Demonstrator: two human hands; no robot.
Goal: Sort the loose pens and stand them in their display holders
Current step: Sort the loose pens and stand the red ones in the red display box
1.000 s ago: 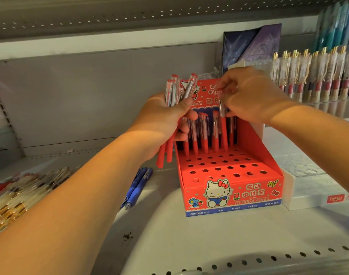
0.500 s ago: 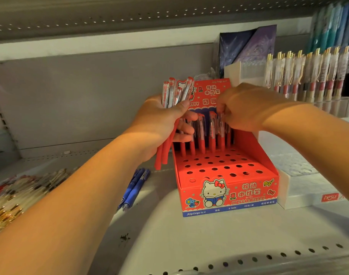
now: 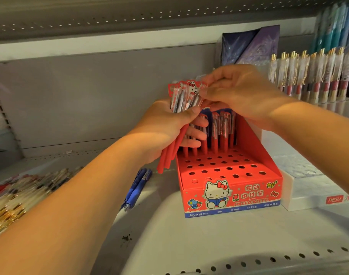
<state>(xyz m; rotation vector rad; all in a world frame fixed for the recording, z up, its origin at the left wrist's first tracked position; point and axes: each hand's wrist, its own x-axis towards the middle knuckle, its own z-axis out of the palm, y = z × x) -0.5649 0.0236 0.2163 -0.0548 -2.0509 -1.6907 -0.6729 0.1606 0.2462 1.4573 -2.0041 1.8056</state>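
Far row of red cardboard pen holder (image 3: 227, 187) filled, near holes empty. Left hand (image 3: 165, 128) grip clamps bundle of red-barrelled pens (image 3: 181, 108); right hand (image 3: 239, 92) grip pinching one pen top from bundle. Blue pens (image 3: 137, 188) & mixed pen pile (image 3: 22, 193) unsorted, on shelf at left.

- Bundle of pens (image 3: 177, 124), in the left hand (image 3: 165, 126): red lower barrels, clear upper halves.
- Display holder (image 3: 229, 175), below the right hand (image 3: 241, 92): red, dotted with dark round holes; white cartoon cat with red bow on front, blue strip along base.
- Two pens (image 3: 137, 188), lying below the left hand: blue.
- Pens in clear rack (image 3: 316, 74), right of the right hand: gold clips, red and cream barrels.
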